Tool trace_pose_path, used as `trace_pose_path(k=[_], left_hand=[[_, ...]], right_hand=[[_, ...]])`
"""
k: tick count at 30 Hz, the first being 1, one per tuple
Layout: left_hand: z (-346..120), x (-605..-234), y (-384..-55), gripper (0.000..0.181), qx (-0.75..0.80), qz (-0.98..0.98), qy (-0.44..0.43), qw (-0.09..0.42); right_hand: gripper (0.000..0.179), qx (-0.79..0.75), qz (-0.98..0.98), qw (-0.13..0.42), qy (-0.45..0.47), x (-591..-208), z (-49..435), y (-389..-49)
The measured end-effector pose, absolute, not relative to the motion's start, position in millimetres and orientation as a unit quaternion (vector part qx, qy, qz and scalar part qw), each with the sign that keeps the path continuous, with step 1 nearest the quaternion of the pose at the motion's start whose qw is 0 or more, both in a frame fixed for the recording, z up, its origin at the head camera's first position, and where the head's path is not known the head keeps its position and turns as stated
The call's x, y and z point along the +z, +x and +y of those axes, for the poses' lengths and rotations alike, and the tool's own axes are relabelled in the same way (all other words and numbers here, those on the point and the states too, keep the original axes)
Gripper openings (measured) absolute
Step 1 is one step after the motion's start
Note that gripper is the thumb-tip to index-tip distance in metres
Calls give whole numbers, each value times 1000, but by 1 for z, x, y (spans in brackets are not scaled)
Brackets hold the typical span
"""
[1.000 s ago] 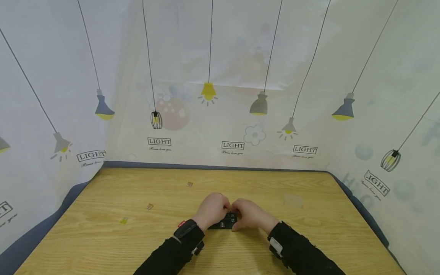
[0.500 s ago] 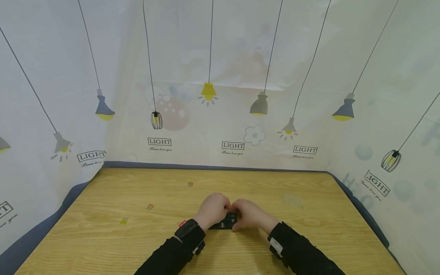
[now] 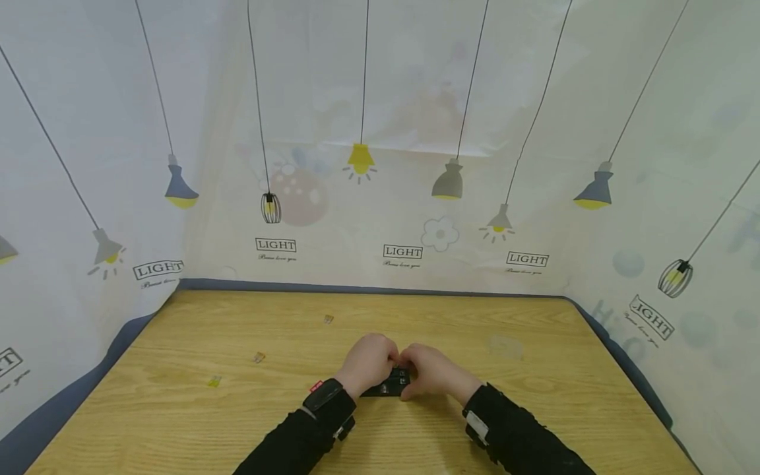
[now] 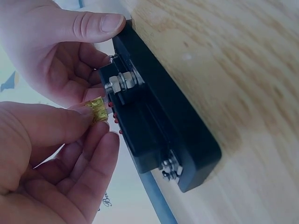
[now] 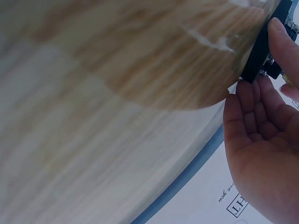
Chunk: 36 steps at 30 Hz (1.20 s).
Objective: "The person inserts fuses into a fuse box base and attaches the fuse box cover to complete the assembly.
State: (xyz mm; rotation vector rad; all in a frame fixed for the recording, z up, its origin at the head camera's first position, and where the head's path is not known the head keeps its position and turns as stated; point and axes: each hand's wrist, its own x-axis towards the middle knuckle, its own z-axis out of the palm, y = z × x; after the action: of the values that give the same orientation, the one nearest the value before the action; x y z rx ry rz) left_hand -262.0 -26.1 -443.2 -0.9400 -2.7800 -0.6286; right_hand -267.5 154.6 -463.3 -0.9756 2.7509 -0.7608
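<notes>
A black fuse block point(image 3: 386, 388) lies at the table's middle, partly covered by the hands in the head view. The left wrist view shows its raised centre point(image 4: 135, 135), a row of small red dots and metal nuts point(image 4: 122, 81) at both ends. My left hand point(image 3: 369, 364) pinches a yellow blade fuse point(image 4: 97, 110) between thumb and fingers, its prongs right at the block's red-dotted side. My right hand point(image 3: 436, 371) grips one end of the block, thumb point(image 5: 279, 35) on its base and fingers on the far side.
Several small fuses lie on the wooden table point(image 3: 178, 422): a yellow one point(image 3: 214, 380) at left, an orange-brown one point(image 3: 259, 357) and another point(image 3: 328, 319) farther back. A faint clear piece point(image 3: 506, 346) lies at right. Printed sheeting point(image 3: 386, 211) surrounds the table.
The left wrist has shifted very slightly to the right. Both hands otherwise keep their places at the fuse block.
</notes>
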Motion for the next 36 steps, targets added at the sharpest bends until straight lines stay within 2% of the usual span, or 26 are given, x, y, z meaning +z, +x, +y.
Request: trace_pose_path(k=[36], left_hand=[[-23, -446, -259, 16, -189, -935, -292, 71]], right_hand=[[40, -256, 906, 57, -334, -461, 154, -266]])
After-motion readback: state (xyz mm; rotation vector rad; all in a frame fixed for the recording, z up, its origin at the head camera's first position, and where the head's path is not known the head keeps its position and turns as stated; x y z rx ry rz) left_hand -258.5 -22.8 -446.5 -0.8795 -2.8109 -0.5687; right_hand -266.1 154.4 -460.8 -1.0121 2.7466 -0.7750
